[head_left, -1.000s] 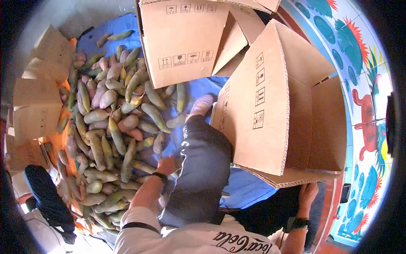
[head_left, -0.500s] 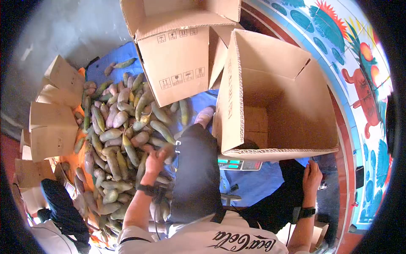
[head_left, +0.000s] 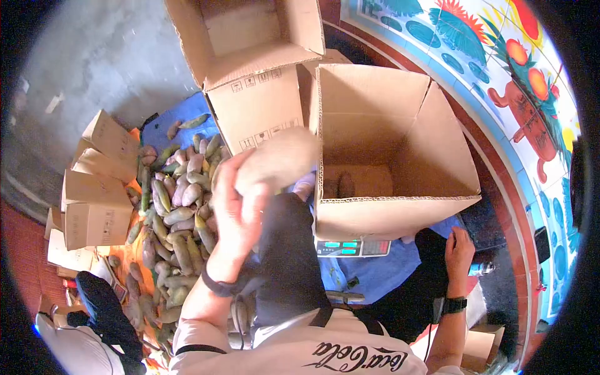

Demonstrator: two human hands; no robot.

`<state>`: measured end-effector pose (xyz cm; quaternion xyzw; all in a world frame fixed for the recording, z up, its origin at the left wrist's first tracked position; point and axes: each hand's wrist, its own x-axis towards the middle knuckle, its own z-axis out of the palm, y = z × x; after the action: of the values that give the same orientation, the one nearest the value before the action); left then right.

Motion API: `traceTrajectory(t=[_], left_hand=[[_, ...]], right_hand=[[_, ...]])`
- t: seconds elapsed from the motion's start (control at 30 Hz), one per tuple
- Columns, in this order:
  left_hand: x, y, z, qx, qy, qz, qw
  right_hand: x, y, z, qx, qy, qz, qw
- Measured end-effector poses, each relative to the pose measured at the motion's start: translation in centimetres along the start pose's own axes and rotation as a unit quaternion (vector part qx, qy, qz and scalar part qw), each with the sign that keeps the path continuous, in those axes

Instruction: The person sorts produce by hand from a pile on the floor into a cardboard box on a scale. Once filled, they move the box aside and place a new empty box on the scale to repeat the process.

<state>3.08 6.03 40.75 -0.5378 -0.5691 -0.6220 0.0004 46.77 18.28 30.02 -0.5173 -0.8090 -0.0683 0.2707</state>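
Nearest to me, the left hand (head_left: 236, 209) is raised in front of the dark trouser leg (head_left: 287, 262). Its fingers are closed around a pale oblong fruit (head_left: 278, 161), which motion blurs. The fruit is up in the air, just beside the near left corner of the open box (head_left: 390, 150) and level with its rim. The right hand (head_left: 459, 245) rests low on the other dark trouser leg, fingers loosely spread and holding nothing I can see. Between the two hands I see a scale (head_left: 353, 248) with a lit green display. It sits on the blue sheet (head_left: 381, 272) that covers the floor, and the open box stands on top of it. The box's inside is in shadow, with a dark shape at the bottom that I cannot make out. Left of the raised hand, a heap of green and purplish fruit (head_left: 178, 212) spreads across the sheet toward its left edge. A stack of folded cartons (head_left: 94, 187) sits there. Farther off, a second open carton (head_left: 250, 69) stands behind the heap, touching the first box's far left corner.
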Motion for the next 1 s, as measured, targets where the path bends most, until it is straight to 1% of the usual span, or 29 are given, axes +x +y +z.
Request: traceTrajectory(t=[0.07,0.13,0.17,0.2,0.27,0.3,0.37,0.4,0.47,0.53,0.77,0.8,0.87,0.9,1.0], left_hand=[[0.6,0.6,1.9,0.044,-0.024,0.055,0.997],[1.4,2.4,3.2,0.148,-0.085,0.095,0.981],[1.6,2.7,4.0,0.157,-0.105,0.101,0.977],[1.7,2.6,4.9,0.167,-0.113,0.126,0.971],[1.5,2.5,6.4,0.155,-0.124,0.146,0.969],[1.4,2.4,6.9,0.156,-0.123,0.147,0.969],[1.3,2.2,7.5,0.126,-0.159,0.146,0.968],[1.3,2.1,7.5,0.127,-0.158,0.146,0.968],[1.2,1.9,7.5,0.121,-0.197,0.135,0.963],[0.9,1.2,7.5,0.123,-0.184,0.134,0.966],[0.1,0.3,7.2,0.093,-0.152,0.129,0.975],[0.0,0.3,7.0,0.092,-0.152,0.128,0.976],[-0.3,0.4,6.6,0.047,-0.174,0.108,0.978],[-0.4,0.5,6.2,0.052,-0.194,0.111,0.973],[-1.0,0.5,4.8,0.066,-0.171,0.08,0.98]], right_hand=[[-0.1,0.2,0.2,0.0,0.003,0.002,1.0],[-0.3,0.6,0.4,-0.015,-0.01,0.017,1.0],[-0.2,0.5,0.3,-0.014,-0.008,0.016,1.0],[-0.2,0.4,0.2,-0.013,-0.008,0.016,1.0],[-0.2,0.3,0.1,-0.011,-0.006,0.016,1.0],[-0.2,0.3,0.1,-0.01,-0.01,0.019,1.0],[-0.1,0.3,0.0,-0.009,-0.013,0.021,1.0],[-0.1,0.3,-0.1,-0.007,-0.023,0.027,0.999],[0.0,0.1,-0.2,-0.004,-0.034,0.033,0.999],[0.0,-0.3,-0.3,0.007,-0.006,0.018,1.0],[0.0,-0.3,-0.2,-0.002,-0.025,0.026,0.999],[0.0,-0.3,-0.2,0.0,-0.021,0.023,1.0],[0.0,-0.1,-0.1,0.001,-0.019,0.017,1.0],[0.0,0.1,0.1,-0.002,-0.017,0.014,1.0],[0.0,0.1,0.0,-0.005,-0.019,0.01,1.0]])
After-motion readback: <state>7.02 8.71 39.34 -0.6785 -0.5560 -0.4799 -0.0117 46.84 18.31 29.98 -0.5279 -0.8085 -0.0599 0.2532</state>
